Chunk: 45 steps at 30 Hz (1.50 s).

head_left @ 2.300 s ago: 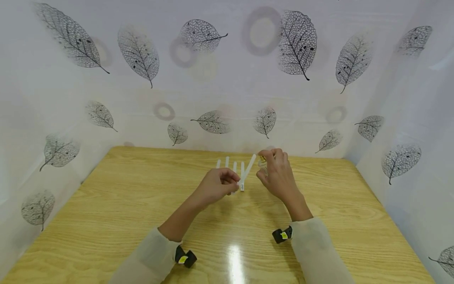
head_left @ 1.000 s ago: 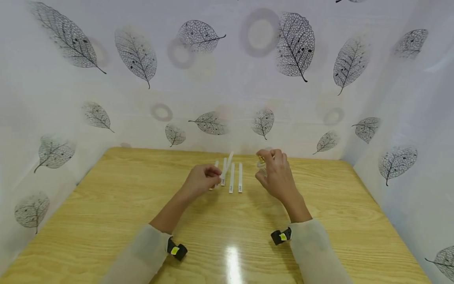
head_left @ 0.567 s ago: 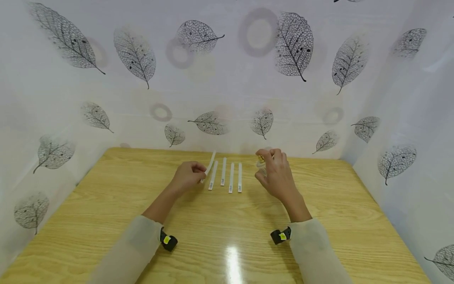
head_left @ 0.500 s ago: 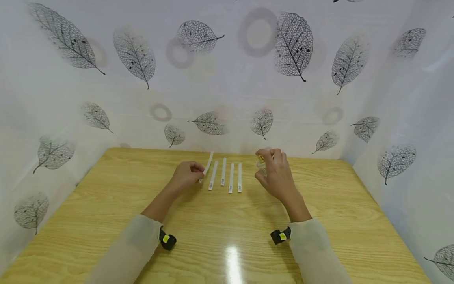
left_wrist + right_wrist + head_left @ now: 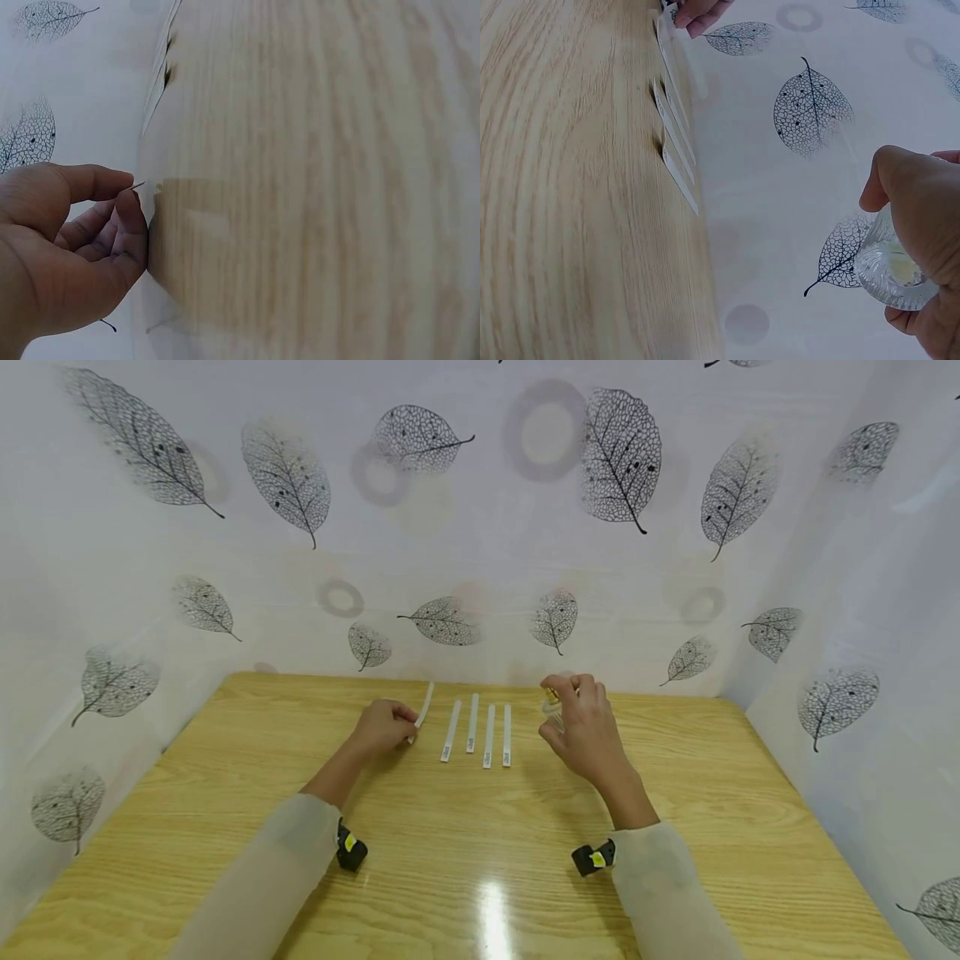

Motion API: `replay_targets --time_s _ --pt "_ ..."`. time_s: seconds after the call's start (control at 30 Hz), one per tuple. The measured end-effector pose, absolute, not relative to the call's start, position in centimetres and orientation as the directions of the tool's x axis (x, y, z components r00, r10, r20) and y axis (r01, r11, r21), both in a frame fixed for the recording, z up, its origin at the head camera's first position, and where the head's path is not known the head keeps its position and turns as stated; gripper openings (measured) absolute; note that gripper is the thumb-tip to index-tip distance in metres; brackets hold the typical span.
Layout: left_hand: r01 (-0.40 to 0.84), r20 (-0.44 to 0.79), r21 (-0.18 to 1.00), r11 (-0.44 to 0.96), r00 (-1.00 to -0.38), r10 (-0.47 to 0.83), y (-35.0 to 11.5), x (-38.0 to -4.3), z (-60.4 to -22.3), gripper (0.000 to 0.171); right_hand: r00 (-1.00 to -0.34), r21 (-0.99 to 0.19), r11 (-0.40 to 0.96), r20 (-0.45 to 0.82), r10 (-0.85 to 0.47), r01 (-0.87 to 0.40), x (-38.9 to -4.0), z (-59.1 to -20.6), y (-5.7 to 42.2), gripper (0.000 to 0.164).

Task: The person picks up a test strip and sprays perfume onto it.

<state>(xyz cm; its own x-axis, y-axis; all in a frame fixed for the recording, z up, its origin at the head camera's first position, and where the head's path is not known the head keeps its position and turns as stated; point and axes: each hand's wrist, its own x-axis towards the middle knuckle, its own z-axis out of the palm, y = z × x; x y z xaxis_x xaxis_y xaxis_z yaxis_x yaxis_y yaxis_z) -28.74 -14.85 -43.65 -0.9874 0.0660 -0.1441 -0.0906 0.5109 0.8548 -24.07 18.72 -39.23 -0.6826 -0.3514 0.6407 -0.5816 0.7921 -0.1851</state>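
My left hand pinches a white paper test strip between thumb and forefinger, low over the table at the left end of the row. The strip leans with its far end up; in the left wrist view it shows edge-on as a thin sliver. To the right, several more test strips lie side by side, printed ends towards me. My right hand grips a clear glass perfume bottle with a gold spray top. The forefinger rests over that top; the palm hides part of the bottle.
The wood-grain table reaches back to a pale leaf-printed curtain, which also flanks both sides. Both wrists wear small black cameras, the left camera and the right camera.
My left hand has carried the test strip from beside the perfume bottle leftward across the row, to just past its left end. My right hand has stayed in place with the bottle.
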Motion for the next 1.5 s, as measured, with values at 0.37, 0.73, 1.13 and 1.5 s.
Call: replay_targets --time_s 0.37,0.73,1.13,1.5 --pt "-0.109 -0.190 0.813 0.573 -0.978 0.084 -15.3 -29.9 -43.4 0.020 -0.692 -0.193 0.793 0.631 -0.351 -0.578 -24.1 -39.2 18.8 0.056" --pt "-0.144 -0.231 0.795 0.589 -0.970 0.074 -15.6 -30.6 -42.8 0.017 -0.701 -0.191 0.799 0.621 -0.352 -0.570 -24.1 -39.1 18.9 0.057" --pt "-0.170 -0.273 0.781 0.600 -0.958 0.083 -16.3 -30.7 -42.3 0.017 -0.700 -0.195 0.797 0.622 -0.351 -0.572 -24.1 -39.1 18.9 0.058" --pt "-0.096 -0.237 0.760 0.643 -0.962 0.136 -16.6 -30.4 -42.0 0.018 -0.688 -0.188 0.794 0.636 -0.350 -0.578 -24.1 -39.1 18.9 0.058"
